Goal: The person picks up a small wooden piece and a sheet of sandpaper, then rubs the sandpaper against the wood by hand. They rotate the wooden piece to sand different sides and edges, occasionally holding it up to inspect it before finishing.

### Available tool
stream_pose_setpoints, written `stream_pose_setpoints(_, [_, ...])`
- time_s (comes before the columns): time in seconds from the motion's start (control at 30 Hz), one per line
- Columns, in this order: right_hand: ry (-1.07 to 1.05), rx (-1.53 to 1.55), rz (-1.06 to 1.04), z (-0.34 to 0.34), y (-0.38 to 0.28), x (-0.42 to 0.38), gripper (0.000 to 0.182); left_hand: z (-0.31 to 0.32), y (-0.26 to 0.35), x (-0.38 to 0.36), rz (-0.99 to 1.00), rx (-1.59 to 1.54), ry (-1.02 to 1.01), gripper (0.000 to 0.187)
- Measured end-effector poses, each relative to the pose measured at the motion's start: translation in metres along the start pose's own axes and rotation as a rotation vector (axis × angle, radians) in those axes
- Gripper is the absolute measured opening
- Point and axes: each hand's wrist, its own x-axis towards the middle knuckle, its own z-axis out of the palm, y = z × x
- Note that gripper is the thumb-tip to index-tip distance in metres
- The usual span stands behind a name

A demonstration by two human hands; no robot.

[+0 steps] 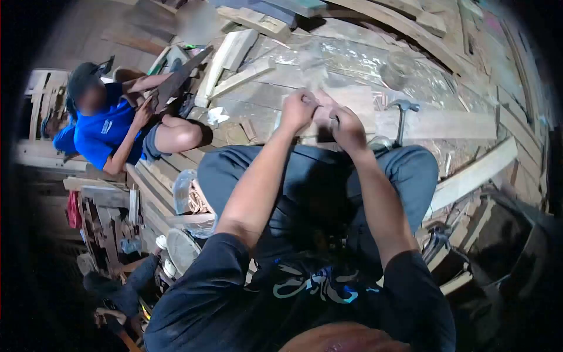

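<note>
**Holdings at the wooden floor: two hands, one small piece, one hammer**

1. Left hand (pixel 299 110): we log it curled tight, fingers folded in at the top of a small pale piece of wood (pixel 321 112). Whether it truly grips the piece or only presses on it, we cannot tell.

2. Right hand (pixel 347 129): we log it clenched just beside the left, touching the same small piece from the other side. What lies inside the fist is hidden from us.

3. Small piece of wood: held between both hands, above our knees (pixel 410 170), over a long pale plank (pixel 446 124) on the wooden floor (pixel 352 64).

4. Hammer (pixel 402 114): claw type, metal head up, standing near the right hand on the plank, apart from both hands.

5. Loose boards (pixel 234 58): several pale offcuts lying beyond the left hand.

6. Second person (pixel 111 129): seated well apart, in a blue shirt, both hands on a dark board (pixel 176 82).

7. Plastic bag (pixel 187 196): clear, beside our left knee, contents unclear.
</note>
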Motion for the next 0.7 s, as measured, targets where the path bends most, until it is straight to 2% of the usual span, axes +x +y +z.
stream_pose_setpoints(0.1, [-0.048,-0.108,0.252,0.008,-0.002,0.004,0.019,0.006,-0.001,-0.013,-0.049,0.074,0.000,0.012])
stream_pose_setpoints(0.13, [-0.032,-0.117,0.214,0.012,0.001,0.004,0.019,0.007,0.001,-0.018,-0.052,0.112,-0.018,0.013])
stream_pose_setpoints(0.23, [0.019,-0.141,0.091,0.028,0.014,-0.003,0.017,0.010,-0.001,-0.027,0.221,0.327,0.007,0.012])
stream_pose_setpoints(0.37, [-0.026,-0.246,0.073,0.024,0.006,-0.007,0.014,0.012,0.007,-0.034,0.322,0.470,0.049,0.012])
stream_pose_setpoints(0.47, [-0.119,-0.299,0.076,0.022,0.005,-0.009,0.027,0.016,0.005,-0.031,0.299,0.454,0.027,0.013])
stream_pose_setpoints(0.5, [-0.235,-0.349,0.144,0.016,-0.003,-0.007,0.029,0.014,0.006,-0.032,0.361,0.533,0.015,0.012])
stream_pose_setpoints(0.6, [-0.274,-0.500,0.100,0.016,-0.012,-0.011,0.034,0.013,0.011,-0.035,0.346,0.495,0.048,0.012])
stream_pose_setpoints(0.7, [-0.295,-0.574,0.054,0.017,-0.014,-0.017,0.031,0.016,0.007,-0.033,0.336,0.454,0.047,0.011])
